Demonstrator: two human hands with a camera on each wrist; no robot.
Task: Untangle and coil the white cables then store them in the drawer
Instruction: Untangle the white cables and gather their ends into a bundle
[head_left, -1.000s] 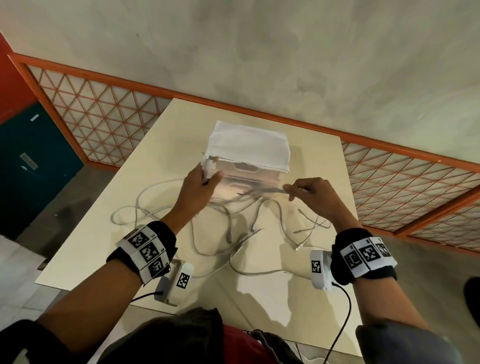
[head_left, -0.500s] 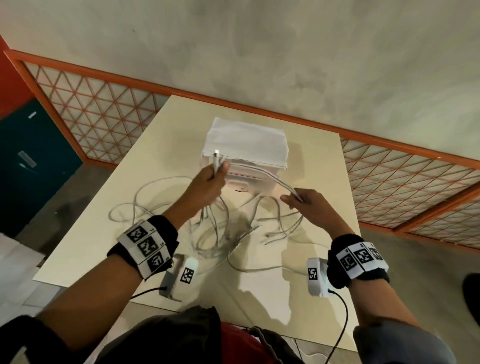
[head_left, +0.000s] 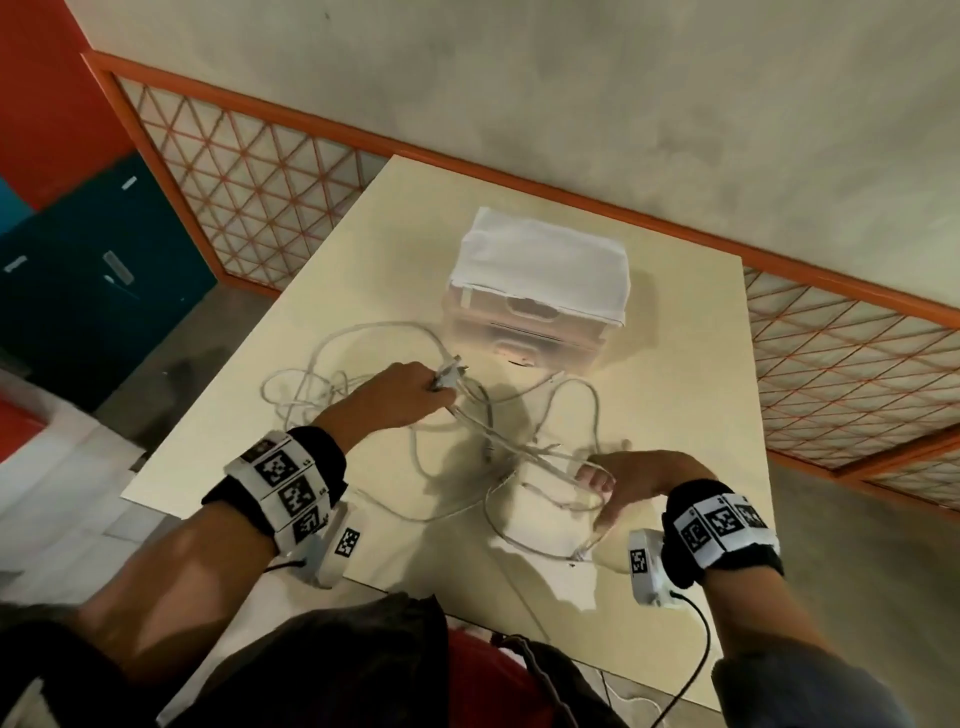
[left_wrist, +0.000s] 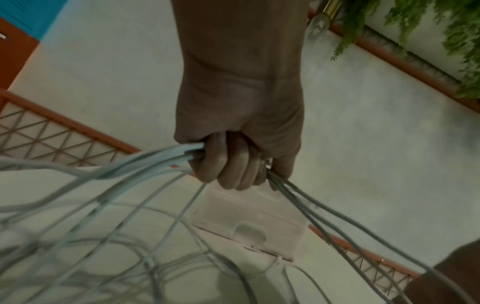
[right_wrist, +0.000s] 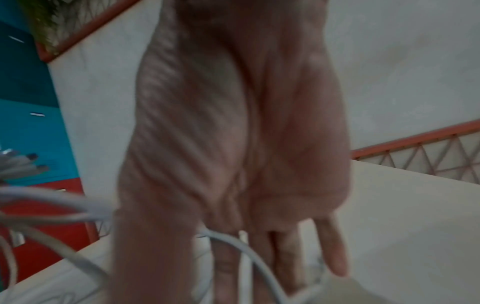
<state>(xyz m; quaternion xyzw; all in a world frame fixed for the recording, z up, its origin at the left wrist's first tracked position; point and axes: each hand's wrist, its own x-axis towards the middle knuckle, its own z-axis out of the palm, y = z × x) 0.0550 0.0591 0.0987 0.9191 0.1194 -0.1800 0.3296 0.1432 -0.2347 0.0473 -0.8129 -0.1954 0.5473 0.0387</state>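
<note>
Several white cables (head_left: 519, 441) lie tangled on the cream table (head_left: 675, 364). My left hand (head_left: 415, 389) grips a bundle of them in a fist, with plug ends (head_left: 451, 375) sticking out past the knuckles. The left wrist view shows that hand (left_wrist: 233, 164) with cable strands (left_wrist: 145, 162) fanning out on both sides. Nearer to me, my right hand (head_left: 618, 483) points its fingers down. One cable (right_wrist: 228, 239) runs between the thumb and forefinger of that hand (right_wrist: 259, 263). A clear plastic drawer unit (head_left: 524, 332) stands behind the tangle, its drawers closed.
A white cloth (head_left: 540, 260) covers the drawer unit's top. An orange lattice railing (head_left: 260, 166) runs behind and beside the table. Teal cabinets (head_left: 93, 270) stand at the left. The table's near edge (head_left: 467, 608) lies just below my wrists.
My left hand has come down from the drawer unit's front toward me, still gripping the bundle. My right hand has drawn back along a cable toward the near edge.
</note>
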